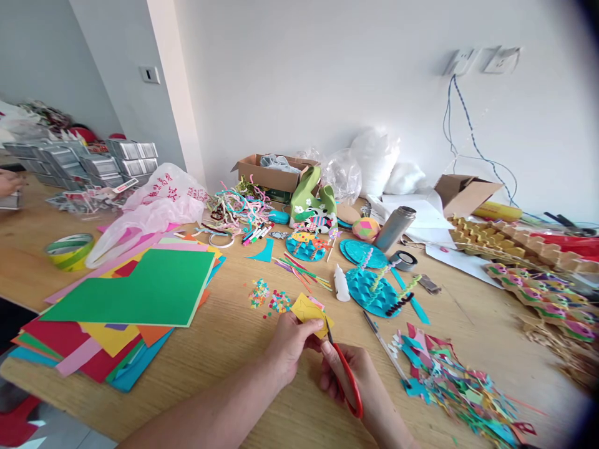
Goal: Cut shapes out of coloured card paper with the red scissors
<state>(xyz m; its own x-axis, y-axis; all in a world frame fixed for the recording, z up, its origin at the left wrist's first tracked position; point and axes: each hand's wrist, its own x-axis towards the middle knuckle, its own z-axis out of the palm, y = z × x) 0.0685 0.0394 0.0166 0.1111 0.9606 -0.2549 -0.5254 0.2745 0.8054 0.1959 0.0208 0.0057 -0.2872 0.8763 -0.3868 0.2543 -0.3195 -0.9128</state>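
Between the thumb and fingers of my left hand (291, 349) is a small piece of yellow paper (305, 308) with a thin outline drawn on it. My right hand (353, 374) grips red-handled scissors (350, 378), whose blades meet the paper's right edge near my left thumb. Just beyond the paper lie two little heaps of coloured paper dots (259, 293). A white glue bottle (341, 284) rests on the table past the scissors, and a pen (386, 347) lies to the right of my right hand.
Stacked coloured paper (135, 290) covers the left side, near a tape roll (70, 251). Paper scraps (463, 386) are heaped at right. Blue scalloped discs (374, 292), a steel flask (395, 228) and pipe cleaners (238, 209) stand farther back. Another person's hand (10, 182) shows at far left.
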